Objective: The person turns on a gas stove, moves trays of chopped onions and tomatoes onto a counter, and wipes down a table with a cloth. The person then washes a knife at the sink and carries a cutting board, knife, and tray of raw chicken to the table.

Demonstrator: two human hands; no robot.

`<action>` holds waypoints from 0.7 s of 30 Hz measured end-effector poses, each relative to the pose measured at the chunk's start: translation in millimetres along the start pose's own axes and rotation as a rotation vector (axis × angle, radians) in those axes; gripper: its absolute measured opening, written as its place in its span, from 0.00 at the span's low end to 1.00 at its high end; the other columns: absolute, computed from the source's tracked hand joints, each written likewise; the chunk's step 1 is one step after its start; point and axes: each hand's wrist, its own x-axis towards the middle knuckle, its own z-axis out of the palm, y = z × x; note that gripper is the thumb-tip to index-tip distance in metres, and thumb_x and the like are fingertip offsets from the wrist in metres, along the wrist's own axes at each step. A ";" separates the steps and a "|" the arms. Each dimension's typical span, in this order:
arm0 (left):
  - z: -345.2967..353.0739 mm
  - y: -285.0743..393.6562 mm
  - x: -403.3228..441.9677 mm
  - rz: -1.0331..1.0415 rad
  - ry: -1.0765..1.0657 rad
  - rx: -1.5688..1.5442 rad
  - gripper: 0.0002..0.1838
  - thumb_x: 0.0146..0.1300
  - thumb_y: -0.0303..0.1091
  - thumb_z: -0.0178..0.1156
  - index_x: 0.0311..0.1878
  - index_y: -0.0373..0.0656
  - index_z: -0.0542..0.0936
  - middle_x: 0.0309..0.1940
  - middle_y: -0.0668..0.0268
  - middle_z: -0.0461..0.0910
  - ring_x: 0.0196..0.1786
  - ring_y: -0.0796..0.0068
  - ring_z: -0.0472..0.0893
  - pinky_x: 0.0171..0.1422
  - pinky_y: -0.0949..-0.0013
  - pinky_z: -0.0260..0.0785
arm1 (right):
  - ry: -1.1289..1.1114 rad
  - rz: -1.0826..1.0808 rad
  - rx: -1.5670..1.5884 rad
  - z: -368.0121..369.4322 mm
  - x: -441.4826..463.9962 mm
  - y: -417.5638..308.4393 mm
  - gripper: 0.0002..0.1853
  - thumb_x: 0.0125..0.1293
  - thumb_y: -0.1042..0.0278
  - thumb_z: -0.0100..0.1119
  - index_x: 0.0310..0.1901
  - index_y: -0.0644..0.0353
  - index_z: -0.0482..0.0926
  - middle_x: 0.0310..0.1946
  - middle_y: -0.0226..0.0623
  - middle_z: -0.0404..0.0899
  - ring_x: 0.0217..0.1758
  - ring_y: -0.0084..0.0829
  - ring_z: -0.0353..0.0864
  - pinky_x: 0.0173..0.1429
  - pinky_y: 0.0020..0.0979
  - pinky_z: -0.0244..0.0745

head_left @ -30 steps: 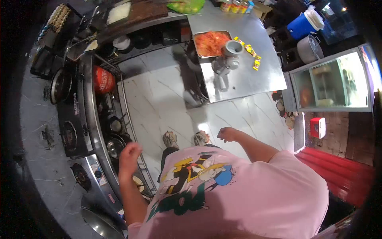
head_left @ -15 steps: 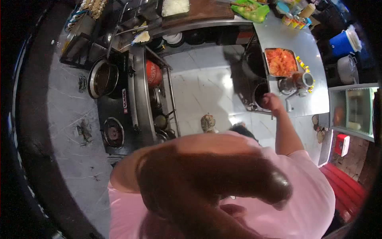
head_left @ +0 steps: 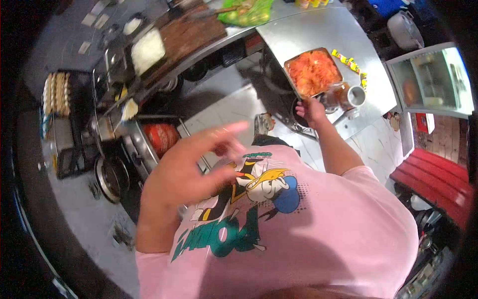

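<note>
My left hand [head_left: 204, 157] is raised in front of my shirt, somewhat blurred, its thumb and fingers apart with nothing between them. Over at the steel counter [head_left: 323, 32], my right hand [head_left: 312, 112] is at the near corner of a metal tray [head_left: 294, 85]. Its fingers look spread, and I cannot tell whether they touch the tray. Orange-red shredded food [head_left: 313, 72] fills that tray. Just right of this hand stands a metal grinder [head_left: 346, 97] with a round opening. A dark pot [head_left: 300, 112] sits below the counter edge, partly behind the hand.
A string of yellow sachets [head_left: 351, 64] lies behind the grinder. Left are a white-filled tray [head_left: 148, 50], a wooden board [head_left: 194, 27], a green bag [head_left: 246, 12], egg trays [head_left: 57, 94], a red gas cylinder [head_left: 162, 137] and a pan [head_left: 110, 178]. A glass-fronted cabinet [head_left: 428, 79] stands right.
The view has turned and tipped down. My left arm, earlier across the chest, has swung up and left with the hand opened. My right hand has shifted toward the tray corner.
</note>
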 end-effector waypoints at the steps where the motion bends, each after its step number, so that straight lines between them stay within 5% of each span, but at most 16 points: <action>1: -8.9 -38.1 9.7 -0.138 0.078 -0.015 0.34 0.61 0.21 0.65 0.73 0.41 0.74 0.49 0.66 0.83 0.49 0.76 0.82 0.61 0.70 0.74 | 0.001 -0.003 0.036 -1.9 1.5 -3.5 0.17 0.76 0.59 0.50 0.56 0.63 0.73 0.47 0.44 0.81 0.43 0.38 0.84 0.47 0.37 0.82; 2: -22.7 -84.7 16.6 -0.258 0.120 -0.109 0.29 0.68 0.22 0.64 0.72 0.40 0.73 0.53 0.65 0.79 0.54 0.77 0.79 0.62 0.69 0.74 | -0.006 -0.001 0.067 -1.4 1.9 -3.8 0.16 0.74 0.60 0.52 0.55 0.62 0.73 0.48 0.45 0.80 0.43 0.38 0.84 0.48 0.38 0.82; 8: -87.8 -245.1 25.6 -0.628 0.576 -0.497 0.16 0.75 0.36 0.61 0.62 0.44 0.79 0.45 0.68 0.82 0.43 0.73 0.83 0.49 0.70 0.77 | 0.051 0.064 0.112 2.5 11.9 -4.0 0.12 0.74 0.61 0.54 0.51 0.60 0.76 0.43 0.40 0.81 0.41 0.35 0.84 0.47 0.36 0.82; 17: -227.1 -329.1 119.3 -0.466 0.962 -0.854 0.15 0.73 0.37 0.63 0.58 0.42 0.78 0.45 0.64 0.82 0.47 0.65 0.85 0.45 0.67 0.82 | 0.110 0.010 0.151 14.1 17.7 -4.6 0.13 0.74 0.68 0.52 0.55 0.61 0.76 0.47 0.42 0.83 0.44 0.37 0.87 0.47 0.37 0.85; 21: -290.8 -367.1 146.9 -0.485 1.000 -0.939 0.26 0.77 0.37 0.56 0.72 0.39 0.65 0.65 0.52 0.76 0.59 0.50 0.85 0.52 0.57 0.85 | 0.206 -0.106 0.264 39.5 7.8 -7.1 0.14 0.76 0.68 0.51 0.58 0.64 0.75 0.52 0.44 0.83 0.48 0.39 0.87 0.49 0.37 0.85</action>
